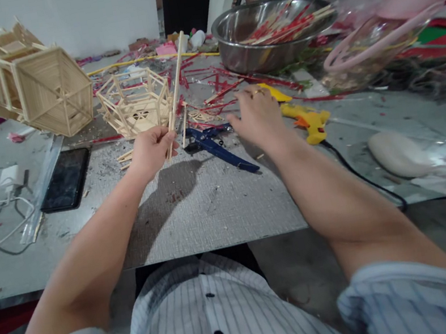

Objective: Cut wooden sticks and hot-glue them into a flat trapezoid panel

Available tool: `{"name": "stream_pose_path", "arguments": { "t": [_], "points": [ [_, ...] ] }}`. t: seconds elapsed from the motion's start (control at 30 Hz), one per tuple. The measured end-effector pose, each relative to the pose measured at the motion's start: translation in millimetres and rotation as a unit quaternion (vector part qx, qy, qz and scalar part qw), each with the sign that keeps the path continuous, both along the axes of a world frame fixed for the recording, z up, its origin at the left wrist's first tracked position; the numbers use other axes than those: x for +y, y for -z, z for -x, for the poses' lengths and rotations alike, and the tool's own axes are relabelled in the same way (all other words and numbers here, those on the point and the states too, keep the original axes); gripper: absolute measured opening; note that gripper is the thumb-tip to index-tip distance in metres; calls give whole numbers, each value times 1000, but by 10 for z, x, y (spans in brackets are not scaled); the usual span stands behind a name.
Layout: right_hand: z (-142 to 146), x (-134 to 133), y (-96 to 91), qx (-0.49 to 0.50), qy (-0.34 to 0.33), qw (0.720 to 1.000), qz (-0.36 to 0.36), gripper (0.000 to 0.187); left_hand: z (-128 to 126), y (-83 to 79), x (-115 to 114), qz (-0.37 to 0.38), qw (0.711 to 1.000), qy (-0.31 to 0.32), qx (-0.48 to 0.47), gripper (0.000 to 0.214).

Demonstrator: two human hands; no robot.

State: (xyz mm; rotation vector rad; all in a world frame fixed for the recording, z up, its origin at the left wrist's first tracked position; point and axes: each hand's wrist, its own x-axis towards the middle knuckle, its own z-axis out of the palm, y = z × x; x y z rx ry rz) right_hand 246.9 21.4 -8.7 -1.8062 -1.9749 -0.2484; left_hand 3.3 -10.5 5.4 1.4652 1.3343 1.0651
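Note:
My left hand (pixel 153 151) is closed around thin wooden sticks (pixel 177 80), which rise at a slant above the table. Just behind it stands a small open hexagonal frame (pixel 110 111) built of sticks. My right hand (pixel 259 114) has its thumb apart from its bent fingers, with nothing visible in its grasp. It hovers at or rests on the table; contact cannot be made out. Between the hands lies a dark blue hand cutter (pixel 224 152). Beside my right hand is a yellow hot glue gun (pixel 312 119) with a black cord.
A larger stick-built hexagonal model (pixel 56 90) lies tilted at the back left, behind a black phone (pixel 65 180). A metal basin (pixel 244 54) of red and wooden sticks stands at the back right, near a pink-handled container (pixel 374 45). Red scraps (pixel 225 83) litter the table (pixel 221 207).

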Motion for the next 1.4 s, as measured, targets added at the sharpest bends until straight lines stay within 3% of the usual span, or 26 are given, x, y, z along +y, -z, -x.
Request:
{"name": "stream_pose_path", "arguments": {
  "t": [0.07, 0.13, 0.23, 0.37, 0.5, 0.67, 0.9, 1.03, 1.2, 1.3, 1.4],
  "points": [
    [88, -110, -117, -31, -3, 995, 98, 41, 0, -6, -5, -4, 1000, -1, 1, 23],
    [187, -217, -216, -74, -25, 972, 223, 44, 0, -12, -10, -5, 1000, -1, 2, 23],
    [265, -279, -236, -151, -80, 937, 305, 41, -4, -23, -16, 0, 1000, -6, 6, 22],
    [160, -182, -99, -167, -109, 939, 279, 21, -12, -33, -17, 5, 1000, -14, 7, 21],
    [-14, -98, -67, -94, -112, 973, 181, 25, -6, -31, -1, -14, 999, -32, -12, 21],
    [-106, -136, -301, -24, -83, 982, 168, 36, 15, -48, 13, -42, 997, -59, -34, 21],
    [-179, -291, -595, 191, -54, 968, 154, 23, 32, -56, 36, -40, 995, -75, -48, 22],
    [-215, -285, -599, 383, -75, 907, 157, 30, 41, -32, 52, -37, 995, -75, -48, 21],
    [-221, -190, -565, 602, -77, 772, 186, 40, 50, -14, 53, -40, 995, -67, -58, 22],
    [-223, -161, -534, 673, -106, 691, 243, 50, 48, -20, 43, -39, 996, -58, -56, 22],
    [-205, -161, -490, 681, -151, 658, 284, 44, 30, -42, 16, -25, 997, -35, -71, 19]
  ]
}}
